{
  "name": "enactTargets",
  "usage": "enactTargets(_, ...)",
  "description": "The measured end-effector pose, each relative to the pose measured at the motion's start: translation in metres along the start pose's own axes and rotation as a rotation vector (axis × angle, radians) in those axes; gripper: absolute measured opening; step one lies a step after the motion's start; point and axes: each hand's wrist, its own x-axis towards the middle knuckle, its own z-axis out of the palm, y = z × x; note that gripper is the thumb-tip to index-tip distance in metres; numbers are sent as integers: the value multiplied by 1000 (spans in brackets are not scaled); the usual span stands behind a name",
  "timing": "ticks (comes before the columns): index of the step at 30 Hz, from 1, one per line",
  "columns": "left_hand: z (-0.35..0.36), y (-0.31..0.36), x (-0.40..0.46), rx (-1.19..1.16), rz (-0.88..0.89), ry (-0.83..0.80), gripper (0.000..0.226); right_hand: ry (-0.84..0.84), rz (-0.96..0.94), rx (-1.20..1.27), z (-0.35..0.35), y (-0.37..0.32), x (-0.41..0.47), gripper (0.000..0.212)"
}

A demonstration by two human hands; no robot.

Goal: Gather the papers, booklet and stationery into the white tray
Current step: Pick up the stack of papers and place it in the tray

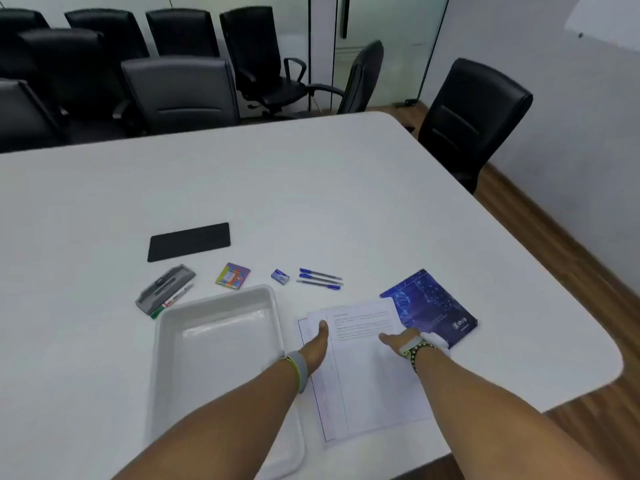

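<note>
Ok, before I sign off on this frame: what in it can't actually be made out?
Head view only:
- Papers: text too small and blurred to read; both forearms cover parts of the sheets.
- White tray: near corner hidden by the left forearm.
- Left hand and right hand: whether they grip or just rest on the papers is unclear.
- Small blue box: label unreadable.

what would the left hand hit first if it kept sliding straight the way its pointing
The left hand lies on the papers, pointing away and slightly right. Past the papers' far edge, the line looks to reach the three blue pens first, though the small blue box sits close beside that path.
</note>
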Motion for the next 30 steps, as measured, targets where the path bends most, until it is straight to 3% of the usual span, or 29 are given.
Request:
enactTargets(3,12,-17,22,74,-61,56,85,-42,-7,-75,16,10,3,64)
enactTargets(8,18,-47,75,95,-136,254,114,62,209,-20,45,12,10,117)
enactTargets(14,19,-44,72,113,-152,274,105,73,181,29,57,-1,24,84)
enactTargets(17,18,-44,74,115,-139,264,106,60,177,96,55,-2,29,86)
enactTargets(21,13,-45,89,85,-88,203,122,-15,138,177,65,0,39,67)
enactTargets(25,7,-56,107,36,-103,190,143,60,177,160,73,2,41,82)
enactTargets(30,9,-56,104,29,-79,191,141,71,123,342,74,-4,41,74)
